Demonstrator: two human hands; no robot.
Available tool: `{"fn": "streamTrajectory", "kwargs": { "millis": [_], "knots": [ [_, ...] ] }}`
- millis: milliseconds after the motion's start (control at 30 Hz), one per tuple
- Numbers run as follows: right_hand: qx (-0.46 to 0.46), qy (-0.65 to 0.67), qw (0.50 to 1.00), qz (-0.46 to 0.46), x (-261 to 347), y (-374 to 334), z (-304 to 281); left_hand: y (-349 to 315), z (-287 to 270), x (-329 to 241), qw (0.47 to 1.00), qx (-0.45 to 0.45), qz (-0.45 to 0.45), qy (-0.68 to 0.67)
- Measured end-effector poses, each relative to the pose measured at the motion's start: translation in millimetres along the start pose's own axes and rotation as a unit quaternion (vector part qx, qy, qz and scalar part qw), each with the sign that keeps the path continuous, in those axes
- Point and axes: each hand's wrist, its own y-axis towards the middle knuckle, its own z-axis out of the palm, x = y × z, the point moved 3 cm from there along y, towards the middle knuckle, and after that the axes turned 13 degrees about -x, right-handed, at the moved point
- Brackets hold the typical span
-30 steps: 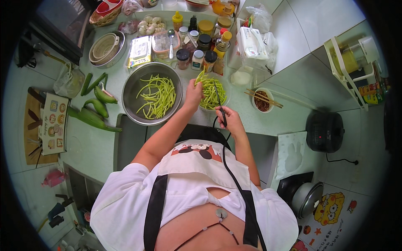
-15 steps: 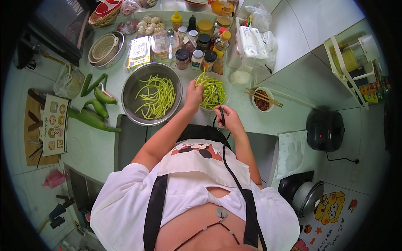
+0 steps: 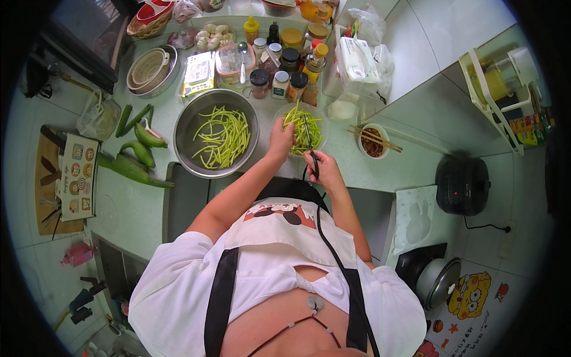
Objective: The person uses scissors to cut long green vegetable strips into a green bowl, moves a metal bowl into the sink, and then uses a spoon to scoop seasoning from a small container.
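Note:
My left hand (image 3: 281, 138) is closed around a few green beans (image 3: 290, 116) at the left rim of a clear bowl (image 3: 323, 140). Cut pieces of green bean (image 3: 307, 143) fill much of that bowl. In my right hand (image 3: 325, 170) is a pair of black-handled scissors (image 3: 314, 159); its dark blades point away from me over the bowl, beside the beans. Whether the blades are parted I cannot tell. Left of my left hand stands a wide steel bowl (image 3: 187, 156) holding long, uncut green beans (image 3: 229, 137).
Jars and bottles (image 3: 289, 59) crowd the counter behind the bowls. Right of the clear bowl, chopsticks (image 3: 380, 140) lie across a small bowl of dark red sauce (image 3: 371, 149). Green gourds (image 3: 132, 169) lie at the left. A sink (image 3: 369, 208) opens just before me.
My left hand has shifted slightly right, and the beans in it now sit lower over the clear bowl, nearer the blades. My right hand has barely moved.

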Motion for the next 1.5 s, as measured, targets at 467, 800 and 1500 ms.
{"fn": "streamTrajectory", "kwargs": {
  "millis": [467,800,1500],
  "knots": [
    [-0.005,-0.020,1.000,0.022,-14.7,6.8,-6.2,12.7,-4.9,12.3,0.987,-0.009,0.030,0.161],
    [-0.012,-0.029,0.999,-0.021,-0.3,3.3,-10.7,25.6,-20.0,10.7,0.985,-0.028,0.050,0.162],
    [-0.028,-0.143,0.986,-0.083,0.8,1.1,-8.4,12.8,-14.7,10.4,0.973,0.050,0.084,0.207]
  ]
}}
